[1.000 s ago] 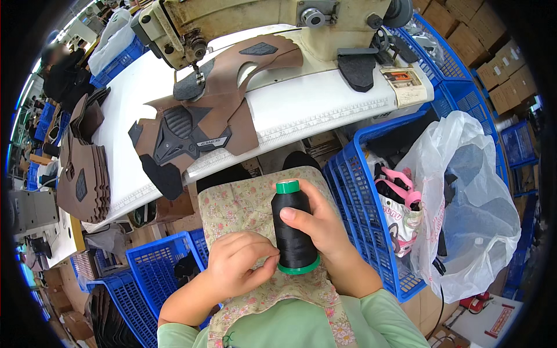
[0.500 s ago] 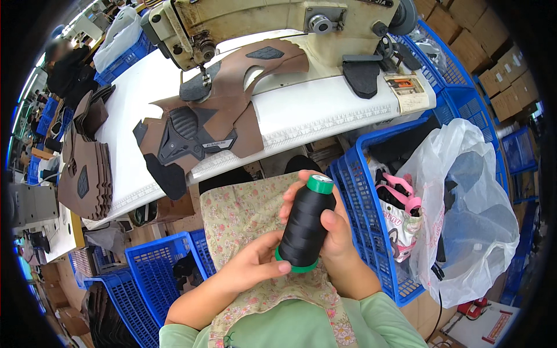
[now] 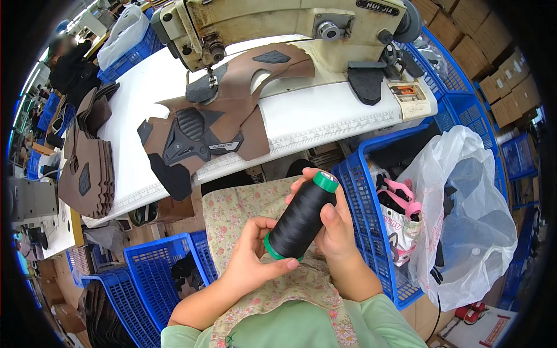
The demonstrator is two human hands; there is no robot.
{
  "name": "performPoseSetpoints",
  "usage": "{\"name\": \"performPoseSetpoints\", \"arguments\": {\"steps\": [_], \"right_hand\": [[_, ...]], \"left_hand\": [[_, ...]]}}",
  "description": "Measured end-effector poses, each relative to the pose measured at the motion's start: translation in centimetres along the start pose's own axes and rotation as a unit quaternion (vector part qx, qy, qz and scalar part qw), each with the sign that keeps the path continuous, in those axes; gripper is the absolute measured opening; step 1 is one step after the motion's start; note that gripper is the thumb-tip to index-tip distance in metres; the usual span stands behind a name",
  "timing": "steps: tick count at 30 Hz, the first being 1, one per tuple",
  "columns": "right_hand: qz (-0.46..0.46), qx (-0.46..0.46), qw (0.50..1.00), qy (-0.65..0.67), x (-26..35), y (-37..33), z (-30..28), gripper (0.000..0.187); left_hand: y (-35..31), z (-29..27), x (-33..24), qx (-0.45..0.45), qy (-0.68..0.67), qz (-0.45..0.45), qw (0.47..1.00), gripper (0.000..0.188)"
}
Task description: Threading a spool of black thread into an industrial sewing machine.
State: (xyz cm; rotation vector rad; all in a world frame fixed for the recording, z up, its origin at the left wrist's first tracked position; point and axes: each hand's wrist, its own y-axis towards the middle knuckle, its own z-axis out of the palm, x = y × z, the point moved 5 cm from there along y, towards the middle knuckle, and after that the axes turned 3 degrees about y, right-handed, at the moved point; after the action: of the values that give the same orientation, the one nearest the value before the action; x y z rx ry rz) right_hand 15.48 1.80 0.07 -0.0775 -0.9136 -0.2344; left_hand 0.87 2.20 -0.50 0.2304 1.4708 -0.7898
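A large spool of black thread (image 3: pixel 301 218) with green ends is held in front of my apron, tilted with its top to the right. My left hand (image 3: pixel 256 253) grips its lower green end, thumb laid along the rim. My right hand (image 3: pixel 335 227) wraps round the upper part, fingers behind it and thumb on the near side. Beyond my hands, a brown shoe upper piece (image 3: pixel 246 123) with black patches lies on the white sewing table (image 3: pixel 325 116). One black patch of it sits under the presser foot of the sewing machine (image 3: pixel 261 23).
Stacked brown cut pieces (image 3: pixel 87 174) lie at the table's left end. Blue crates (image 3: pixel 156 261) stand below at left. Close on my right, another blue crate (image 3: pixel 362 214) holds a bag with pink straps (image 3: pixel 403 232) and a clear plastic bag (image 3: pixel 464 232). Cartons (image 3: pixel 505 87) are stacked far right.
The thread spool has tipped further, its top to the right and its base to the left. Both hands stay on it. The whole view has shifted slightly.
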Motion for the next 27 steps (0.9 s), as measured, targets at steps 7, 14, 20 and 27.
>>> {"name": "performPoseSetpoints", "arguments": {"steps": [7, 14, 20, 27], "right_hand": [[0.041, -0.015, 0.999, -0.016, -0.5, 0.2, 0.2, 0.073], [0.112, 0.035, 0.993, -0.035, -0.4, 0.8, 1.0, 0.070], [-0.297, 0.053, 0.789, -0.536, 5.0, -0.1, 2.3, 0.036], [-0.352, 0.202, 0.680, -0.611, 5.2, -0.8, 5.7, 0.026]], "left_hand": [[0.0, 0.2, -0.3, 0.026, -0.068, -0.020, 0.997, 0.076], [-0.4, -0.1, 0.1, 0.079, -0.070, -0.033, 0.994, 0.079], [-0.1, -2.8, -1.5, -0.057, 0.071, 0.082, 0.992, 0.080], [-0.5, -3.4, -3.1, -0.147, 0.185, 0.162, 0.958, 0.085]]}}
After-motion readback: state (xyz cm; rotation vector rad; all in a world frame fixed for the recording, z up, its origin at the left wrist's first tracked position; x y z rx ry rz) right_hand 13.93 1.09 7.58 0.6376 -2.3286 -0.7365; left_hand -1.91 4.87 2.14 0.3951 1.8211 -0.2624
